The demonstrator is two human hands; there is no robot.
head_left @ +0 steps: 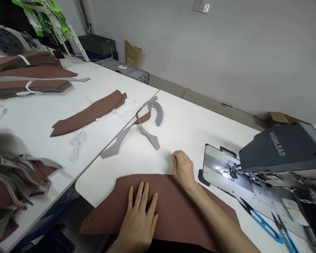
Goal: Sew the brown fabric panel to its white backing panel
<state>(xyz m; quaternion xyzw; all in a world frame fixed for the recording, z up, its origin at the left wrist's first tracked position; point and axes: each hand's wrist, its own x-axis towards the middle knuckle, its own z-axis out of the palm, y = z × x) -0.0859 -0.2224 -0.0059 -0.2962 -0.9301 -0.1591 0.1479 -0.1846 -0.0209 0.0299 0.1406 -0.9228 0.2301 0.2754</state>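
A large reddish-brown fabric panel [173,218] lies at the front edge of the white table, its left corner reaching past the rounded table edge. My left hand [139,218] rests flat on the panel with fingers spread. Over the panel's far edge, my right hand [183,168] is closed, the fingers curled inward; whether anything is pinched in them is hidden. Beyond the hands lie curled grey and brown fabric strips [150,137]. To the right of my right hand sits a sewing machine [279,147] marked HIGHLEAD, its plate area lit.
Two pairs of blue-handled scissors [265,225] [287,235] lie by the machine bed. On the left table are stacked brown pieces [89,114], tied bundles [31,88] and a heap of grey-brown parts [13,186]. Behind the tables stand a grey crate [129,72] and a wall.
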